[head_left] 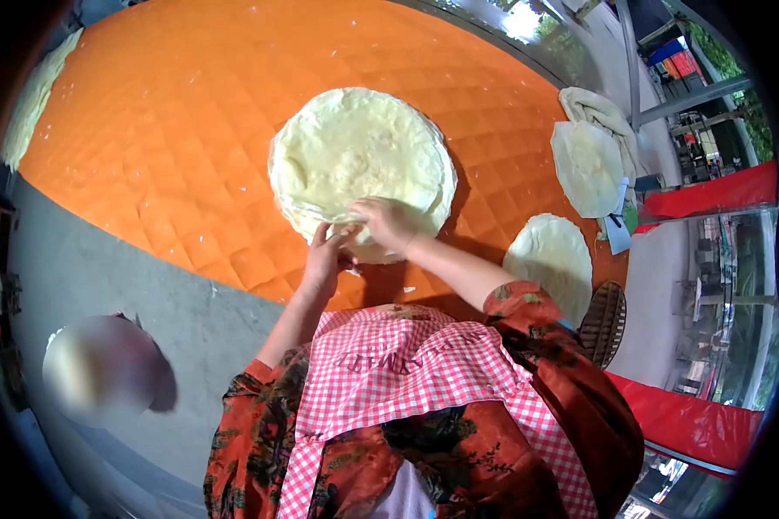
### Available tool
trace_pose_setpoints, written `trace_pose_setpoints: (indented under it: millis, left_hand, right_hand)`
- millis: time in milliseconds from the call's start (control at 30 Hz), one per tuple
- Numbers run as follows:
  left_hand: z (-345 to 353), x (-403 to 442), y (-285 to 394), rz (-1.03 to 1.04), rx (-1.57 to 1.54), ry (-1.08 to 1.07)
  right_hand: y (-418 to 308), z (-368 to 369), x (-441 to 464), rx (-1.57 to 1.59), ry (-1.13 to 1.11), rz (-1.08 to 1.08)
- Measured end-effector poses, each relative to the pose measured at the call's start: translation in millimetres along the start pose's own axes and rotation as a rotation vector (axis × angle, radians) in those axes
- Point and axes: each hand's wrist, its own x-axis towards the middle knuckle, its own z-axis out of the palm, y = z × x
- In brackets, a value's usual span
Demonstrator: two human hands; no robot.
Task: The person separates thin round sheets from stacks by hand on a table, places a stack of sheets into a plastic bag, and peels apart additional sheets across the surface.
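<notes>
A stack of thin, pale round flatbreads (355,156) lies on the orange cloth, its edges wavy and uneven. My left hand (327,262) is at the near edge of the stack, thumb and fingers closed on the rim of a flatbread. Just to its right, my right hand (385,223) reaches over the same edge from above. Its fingers are bent together on the top layer, close to the left fingertips. How many layers the fingers grip is hidden.
Single flatbreads lie right of me (550,264) and farther back (587,164), beside a folded cloth (601,112). A woven basket (604,322) is near my right elbow. More flatbread sheets (39,99) edge the far left. A blurred shape (99,368) is lower left.
</notes>
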Motion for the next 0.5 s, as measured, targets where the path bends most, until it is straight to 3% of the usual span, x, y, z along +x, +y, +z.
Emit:
trace_pose_setpoints:
  millis: [100,133,167,200,267,367,467,500]
  left_hand:
    - [-9.9,15.7,-11.0,-0.014,0.118,-0.071]
    - [-9.1,19.3,-9.9,-0.029,0.135,-0.061]
    - [-8.5,21.2,-8.8,-0.04,0.151,-0.051]
    - [-7.5,18.9,-6.1,-0.051,0.132,-0.057]
    - [-3.7,13.2,-2.1,-0.034,0.158,-0.042]
    - [-6.7,14.0,-9.8,-0.007,0.189,-0.06]
    - [-10.0,25.7,-15.0,0.05,0.255,-0.054]
    - [-10.6,24.8,-17.7,0.051,0.293,-0.047]
  right_hand:
    - [23.2,-48.7,79.9,0.184,-0.027,0.308]
    - [-58.8,-118.9,63.7,0.73,0.084,0.317]
    - [5.4,-133.0,118.3,-0.017,0.157,0.001]
    - [-41.4,-170.5,109.7,-0.046,0.206,0.053]
    - [-60.1,-201.0,113.8,-0.338,0.364,-0.309]
    - [-76.7,-208.3,101.1,-0.429,0.433,-0.38]
    - [-21.4,-224.2,148.8,-0.325,0.461,-0.397]
    - [-15.6,-256.9,169.8,-0.427,0.265,-0.125]
